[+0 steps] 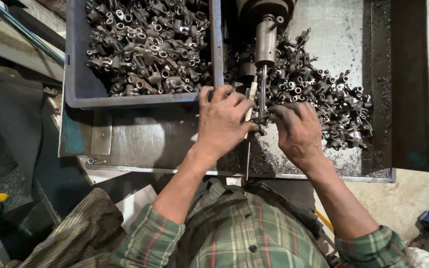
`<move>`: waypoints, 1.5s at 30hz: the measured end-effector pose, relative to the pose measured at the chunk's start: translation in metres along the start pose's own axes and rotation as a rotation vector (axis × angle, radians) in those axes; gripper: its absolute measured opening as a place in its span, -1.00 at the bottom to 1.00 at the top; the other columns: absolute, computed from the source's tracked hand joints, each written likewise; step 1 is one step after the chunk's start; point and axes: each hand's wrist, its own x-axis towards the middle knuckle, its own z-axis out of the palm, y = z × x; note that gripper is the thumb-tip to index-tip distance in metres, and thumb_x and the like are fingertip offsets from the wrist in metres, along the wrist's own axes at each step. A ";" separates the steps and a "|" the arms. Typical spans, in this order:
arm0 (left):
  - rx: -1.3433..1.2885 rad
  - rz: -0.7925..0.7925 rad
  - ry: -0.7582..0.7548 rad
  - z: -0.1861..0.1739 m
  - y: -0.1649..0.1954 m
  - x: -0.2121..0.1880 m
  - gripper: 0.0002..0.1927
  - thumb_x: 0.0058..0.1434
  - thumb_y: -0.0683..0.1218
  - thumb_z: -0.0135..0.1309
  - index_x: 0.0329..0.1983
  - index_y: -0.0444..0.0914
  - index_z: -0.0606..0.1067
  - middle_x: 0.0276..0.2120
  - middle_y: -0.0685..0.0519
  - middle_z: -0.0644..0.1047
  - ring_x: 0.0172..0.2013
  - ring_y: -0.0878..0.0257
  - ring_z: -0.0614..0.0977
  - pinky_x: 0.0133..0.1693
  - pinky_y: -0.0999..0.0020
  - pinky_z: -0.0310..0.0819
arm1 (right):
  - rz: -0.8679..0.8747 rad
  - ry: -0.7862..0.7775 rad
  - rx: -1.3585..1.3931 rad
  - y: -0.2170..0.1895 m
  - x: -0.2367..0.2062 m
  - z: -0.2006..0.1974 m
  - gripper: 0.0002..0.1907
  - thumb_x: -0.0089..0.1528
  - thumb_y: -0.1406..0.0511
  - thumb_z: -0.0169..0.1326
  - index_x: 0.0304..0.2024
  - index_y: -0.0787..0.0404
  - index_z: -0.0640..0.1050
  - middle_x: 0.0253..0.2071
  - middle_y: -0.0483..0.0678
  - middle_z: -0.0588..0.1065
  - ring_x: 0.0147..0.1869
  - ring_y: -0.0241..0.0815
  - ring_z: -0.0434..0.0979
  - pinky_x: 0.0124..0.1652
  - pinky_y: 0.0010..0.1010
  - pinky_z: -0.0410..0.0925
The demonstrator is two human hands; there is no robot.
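Nearest, plaid green sleeves rolled to the forearm, both forearms reaching forward over the near lip of the steel machine tray [140, 134]. Left hand [223, 121] palm down, knuckles raised, fingers curled over a small dark metal part [260, 119] seated right under the vertical spindle tool [262, 89]; thumb side pressed toward the thin pale rod [249, 124] running down beside it. Right hand [298, 130] also palm down, blackened fingertips pinching in on the same part from the other side. Closed around the part from both sides, it seems, though the actual contact hidden beneath the fingers.

Best done, by the look of it, with the part held square and dead still below the tool, bore in line with the tool tip, fingertips kept low and to the sides rather than under the descending spindle. Worth keeping wrists braced on the tray floor, among the dark swarf [274, 161], for steadiness. Loose sleeves well back already; good.

Just beyond the right hand, a heap of small forged parts [323, 99] spread over the tray, touching one another. Beyond the left hand, a grey plastic bin [75, 74] piled with similar parts [145, 44], its near wall just ahead of the knuckles. Farthest, the spindle housing [265, 37] rising out of frame.
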 end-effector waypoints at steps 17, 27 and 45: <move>-0.070 0.056 -0.014 0.000 -0.008 -0.003 -0.79 0.07 0.09 0.33 -0.21 0.06 0.67 -0.19 0.25 0.61 0.12 0.14 0.45 0.22 -0.11 -0.02 | 0.278 -0.086 0.205 -0.004 -0.021 0.001 -0.71 0.28 0.40 0.23 0.06 0.20 0.60 0.01 0.04 0.56 0.00 -0.03 0.61 -0.05 -0.29 0.48; 0.069 0.174 0.113 0.009 -0.015 -0.011 -0.78 0.18 0.02 0.27 -0.11 -0.06 0.64 -0.18 0.24 0.59 0.09 0.20 0.49 0.22 -0.06 0.04 | 0.052 -0.071 0.009 0.002 -0.011 -0.005 -0.71 0.19 0.39 0.29 -0.02 0.20 0.62 -0.09 0.00 0.52 -0.03 -0.01 0.49 -0.03 -0.21 0.34; 0.118 0.076 0.157 0.019 -0.006 -0.006 -0.79 0.22 -0.08 0.25 -0.07 -0.07 0.65 -0.18 0.21 0.58 0.02 0.19 0.51 0.17 0.01 0.08 | 0.299 -0.013 0.132 0.002 -0.009 0.011 -0.68 0.25 0.45 0.20 0.07 0.20 0.63 -0.15 0.03 0.56 -0.10 0.02 0.50 -0.10 -0.21 0.37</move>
